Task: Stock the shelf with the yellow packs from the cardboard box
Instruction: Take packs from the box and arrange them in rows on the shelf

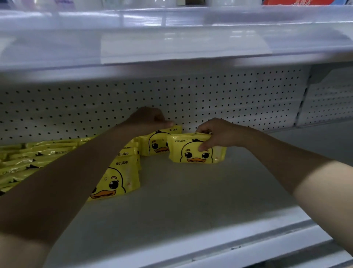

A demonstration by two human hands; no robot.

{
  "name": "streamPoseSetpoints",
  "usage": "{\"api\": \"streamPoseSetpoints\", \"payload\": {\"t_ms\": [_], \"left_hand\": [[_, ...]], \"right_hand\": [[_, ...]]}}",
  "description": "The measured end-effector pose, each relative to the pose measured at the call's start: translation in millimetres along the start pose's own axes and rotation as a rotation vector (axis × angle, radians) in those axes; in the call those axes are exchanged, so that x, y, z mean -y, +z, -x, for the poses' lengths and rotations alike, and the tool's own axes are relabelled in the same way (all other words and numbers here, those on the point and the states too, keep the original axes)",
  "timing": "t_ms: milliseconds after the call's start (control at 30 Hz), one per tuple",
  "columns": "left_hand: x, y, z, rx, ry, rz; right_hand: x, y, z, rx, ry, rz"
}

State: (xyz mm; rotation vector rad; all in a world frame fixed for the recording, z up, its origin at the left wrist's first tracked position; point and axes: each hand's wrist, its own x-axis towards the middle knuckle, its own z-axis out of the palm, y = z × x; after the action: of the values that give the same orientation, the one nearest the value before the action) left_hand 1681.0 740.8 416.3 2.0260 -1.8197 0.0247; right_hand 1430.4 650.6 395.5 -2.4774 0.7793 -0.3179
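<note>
Both forearms [76,172] over shelf [191,210]; right hand [215,134] pinches upright yellow pack [194,155]; left hand [150,120] grips top edge of rear pack [158,142] beside it.

Upright in rows at left of a white metal shelf [191,202] — glossy yellow plastic packs [119,179] with duck faces; one more pack [179,151] upright beside the rear one.

Left of the front pack [196,153], the left forearm [76,168] covers most of the standing row of packs [124,172]. Behind the front pack, the rear pack [152,143] loses its lower right corner, and the left hand [147,120] hides part of its top edge. Far left, the flat packs [28,158] run off the frame. High above, the goods [296,2] on the upper shelf [172,47] are blurred and cropped.
</note>
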Motion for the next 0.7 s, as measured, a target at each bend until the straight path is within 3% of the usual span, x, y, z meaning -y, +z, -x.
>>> {"api": "streamPoseSetpoints", "payload": {"t_ms": [233, 400, 567, 700], "left_hand": [[0.3, -1.5, 23.5, 0.119, 0.06, 0.108], [21.1, 3.3, 31.8, 0.08, 0.08, 0.117], [25.3, 7.6, 30.2, 0.059, 0.069, 0.129], [23.9, 7.5, 27.3, 0.038, 0.063, 0.124]], "right_hand": [[24.1, 28.0, -47.5, -0.023, -0.089, 0.037], [24.9, 43.3, -61.0, -0.069, -0.13, -0.051], [21.8, 35.4, -56.2, -0.131, -0.181, -0.335], [12.6, 34.2, -59.3, -0.168, -0.125, -0.296]]}}
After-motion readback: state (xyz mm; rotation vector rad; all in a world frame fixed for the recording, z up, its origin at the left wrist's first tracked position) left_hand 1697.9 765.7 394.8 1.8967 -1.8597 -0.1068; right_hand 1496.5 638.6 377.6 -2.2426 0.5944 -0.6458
